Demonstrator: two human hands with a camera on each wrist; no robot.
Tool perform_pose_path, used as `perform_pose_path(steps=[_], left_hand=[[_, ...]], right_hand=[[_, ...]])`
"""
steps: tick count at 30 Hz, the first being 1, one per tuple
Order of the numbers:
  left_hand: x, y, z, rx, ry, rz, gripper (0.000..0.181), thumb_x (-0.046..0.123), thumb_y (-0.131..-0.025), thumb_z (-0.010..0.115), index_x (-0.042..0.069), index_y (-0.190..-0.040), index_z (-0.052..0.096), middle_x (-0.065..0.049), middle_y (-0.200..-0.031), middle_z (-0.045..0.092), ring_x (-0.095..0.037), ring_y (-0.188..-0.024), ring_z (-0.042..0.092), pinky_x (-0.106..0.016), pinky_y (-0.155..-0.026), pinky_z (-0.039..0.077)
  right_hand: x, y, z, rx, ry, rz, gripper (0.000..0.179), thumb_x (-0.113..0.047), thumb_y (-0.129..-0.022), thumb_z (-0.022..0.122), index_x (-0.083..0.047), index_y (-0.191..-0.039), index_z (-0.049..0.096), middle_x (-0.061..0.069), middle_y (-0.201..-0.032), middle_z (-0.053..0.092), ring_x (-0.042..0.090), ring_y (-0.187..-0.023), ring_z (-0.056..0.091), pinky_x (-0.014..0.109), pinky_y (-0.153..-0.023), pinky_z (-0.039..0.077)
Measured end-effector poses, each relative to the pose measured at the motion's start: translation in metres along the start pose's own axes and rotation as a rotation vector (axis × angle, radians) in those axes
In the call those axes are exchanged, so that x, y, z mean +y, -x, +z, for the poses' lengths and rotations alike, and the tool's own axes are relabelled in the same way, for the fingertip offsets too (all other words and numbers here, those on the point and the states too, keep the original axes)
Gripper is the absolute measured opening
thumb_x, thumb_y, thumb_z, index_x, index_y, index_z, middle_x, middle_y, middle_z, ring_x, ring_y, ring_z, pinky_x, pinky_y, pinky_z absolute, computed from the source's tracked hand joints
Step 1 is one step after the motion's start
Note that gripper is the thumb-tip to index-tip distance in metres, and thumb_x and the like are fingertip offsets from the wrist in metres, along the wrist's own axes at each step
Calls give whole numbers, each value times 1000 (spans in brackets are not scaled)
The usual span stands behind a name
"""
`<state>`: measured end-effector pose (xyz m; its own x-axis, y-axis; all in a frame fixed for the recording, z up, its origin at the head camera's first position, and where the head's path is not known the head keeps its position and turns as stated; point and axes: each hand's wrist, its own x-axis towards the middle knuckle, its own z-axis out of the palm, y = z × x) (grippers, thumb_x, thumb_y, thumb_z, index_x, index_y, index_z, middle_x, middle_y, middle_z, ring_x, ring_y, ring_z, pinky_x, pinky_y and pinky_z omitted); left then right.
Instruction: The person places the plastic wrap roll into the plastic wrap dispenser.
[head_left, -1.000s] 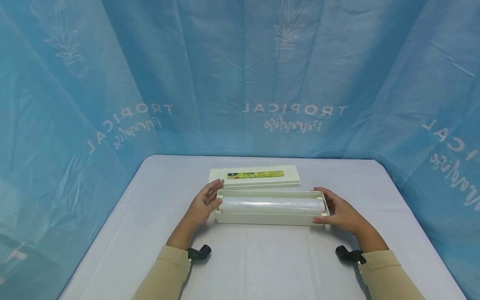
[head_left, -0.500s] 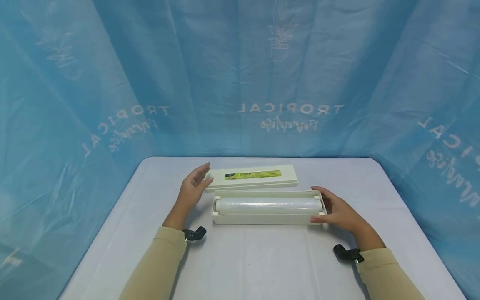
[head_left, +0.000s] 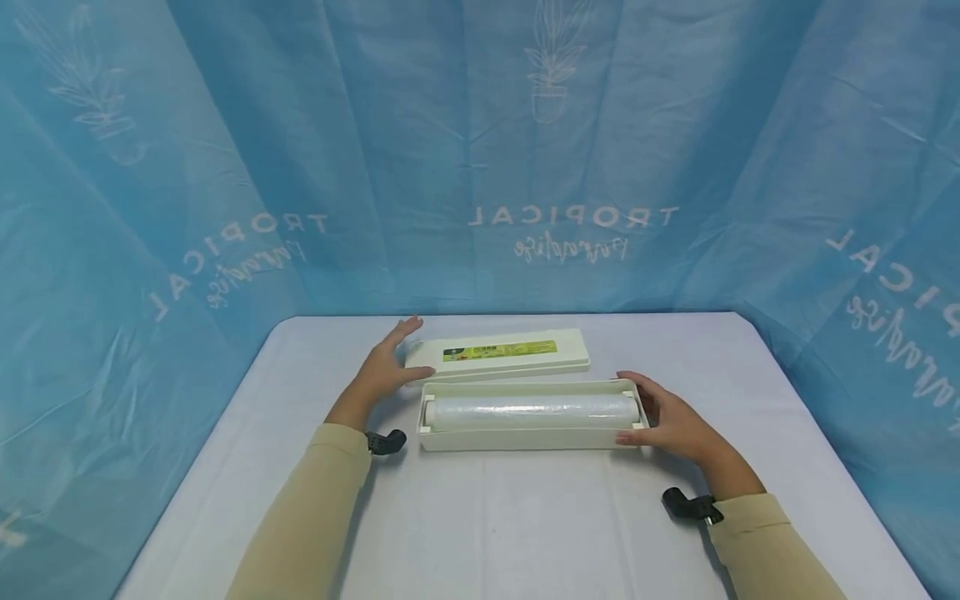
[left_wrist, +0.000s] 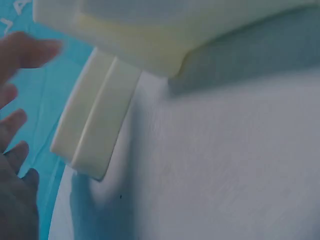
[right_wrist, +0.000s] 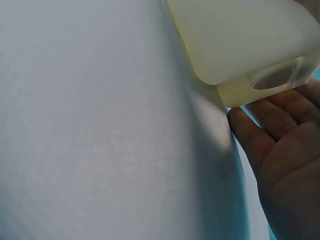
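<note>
A long cream-white box (head_left: 517,439) stands on the table with a roll of cling film (head_left: 532,412) lying inside. My right hand (head_left: 671,425) grips its right end, thumb on the front wall and fingers behind. In the right wrist view, the fingers (right_wrist: 257,135) lie along that end. Behind the box is its flat lid (head_left: 510,365), which bears a yellow-green label (head_left: 499,351). My left hand (head_left: 382,367) is spread around the lid's left end, thumb in front and fingers towards the back. In the left wrist view, those fingers (left_wrist: 12,125) look apart from the lid (left_wrist: 95,115).
A white cloth (head_left: 525,525) covers the table. Blue printed curtains (head_left: 480,167) hang along its back and both sides. A black wrist-worn device (head_left: 386,442) sits at the left cuff, and a similar device (head_left: 686,505) at the right.
My left hand has left the box's left end, moved back and left, and spread around the lid's end. My right hand keeps its grip on the box.
</note>
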<state>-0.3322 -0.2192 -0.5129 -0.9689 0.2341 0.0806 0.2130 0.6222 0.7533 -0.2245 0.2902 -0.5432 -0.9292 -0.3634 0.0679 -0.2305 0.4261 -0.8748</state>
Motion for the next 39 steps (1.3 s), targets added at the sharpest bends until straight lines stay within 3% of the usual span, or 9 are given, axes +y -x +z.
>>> perform_pose_path(steps=[5,12,22,30,39], left_hand=[[-18,-12,1,-95,-107,5,124,47,-70,99,20,-168,29,-5,-175,17,-30,-160,3,-68,-122,11],[-30,-18,1,-125,-111,3,139,59,-59,100,26,-170,24,-6,-174,17,-33,-159,6,-64,-123,11],[-25,-23,4,-176,-142,34,130,41,-67,100,21,-170,24,-9,-174,16,-32,-159,6,-59,-124,10],[-28,-22,5,-170,-137,45,129,38,-67,100,21,-170,24,-8,-175,14,-33,-159,10,-58,-125,12],[-27,-21,6,-165,-121,67,107,36,-75,96,17,-164,41,-9,-171,28,-36,-156,21,-62,-123,16]], right_hand=[[0,0,1,8,12,11,108,-29,-77,98,-12,-163,35,10,-150,53,31,-132,55,26,-104,46],[-1,1,0,2,8,25,108,-28,-77,98,-11,-163,35,11,-151,52,31,-133,54,26,-105,45],[-5,2,0,7,18,31,107,-28,-77,98,-12,-163,35,11,-150,53,31,-131,55,32,-106,47],[-4,2,1,-2,-8,17,108,-27,-77,98,-8,-163,34,12,-151,51,32,-132,54,22,-103,45],[-4,2,1,4,-20,18,108,-26,-77,98,-9,-163,34,12,-150,52,32,-130,55,23,-102,47]])
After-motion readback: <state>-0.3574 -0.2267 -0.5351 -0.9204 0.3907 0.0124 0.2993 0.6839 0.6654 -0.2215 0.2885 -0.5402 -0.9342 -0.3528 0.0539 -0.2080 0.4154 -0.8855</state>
